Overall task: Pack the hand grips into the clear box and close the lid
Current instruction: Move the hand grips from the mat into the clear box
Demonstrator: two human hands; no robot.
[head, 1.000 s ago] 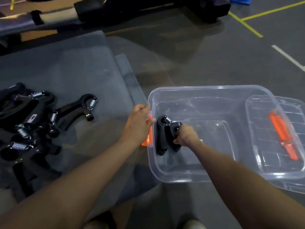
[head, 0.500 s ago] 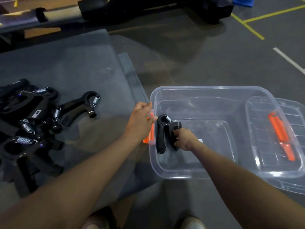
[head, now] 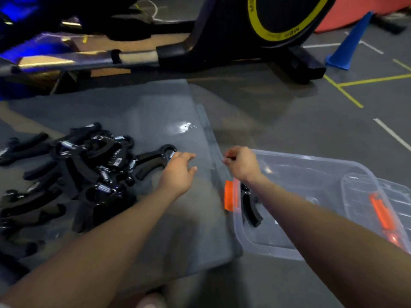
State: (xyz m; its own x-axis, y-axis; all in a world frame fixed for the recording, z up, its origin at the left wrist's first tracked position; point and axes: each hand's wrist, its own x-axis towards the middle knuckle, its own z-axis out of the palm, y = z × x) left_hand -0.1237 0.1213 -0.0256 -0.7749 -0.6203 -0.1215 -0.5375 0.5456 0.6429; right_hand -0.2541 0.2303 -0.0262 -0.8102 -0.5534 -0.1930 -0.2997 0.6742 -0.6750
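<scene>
The clear box (head: 311, 250) stands on the floor at the right, with an orange latch (head: 229, 197) on its left end. One black hand grip (head: 250, 207) lies inside it against the left wall. The clear lid (head: 364, 196) with an orange clip (head: 381, 215) leans in the box's right end. A pile of black hand grips (head: 89, 172) with steel springs lies on the grey mat (head: 155, 112). My left hand (head: 178, 172) is open, fingers touching the nearest grip (head: 153, 158). My right hand (head: 241, 163) hovers empty, fingers curled, above the box's left corner.
An exercise bike with a yellow-ringed wheel (head: 278, 25) stands behind the mat. A blue cone (head: 349, 44) is at the back right. Yellow and white lines mark the grey floor (head: 333, 118). My shoe tip (head: 151, 300) shows at the bottom edge.
My right hand let go of the hand grip, which now lies in the box, and rose out. My left hand left the box edge and moved left to the pile. The view tilted up.
</scene>
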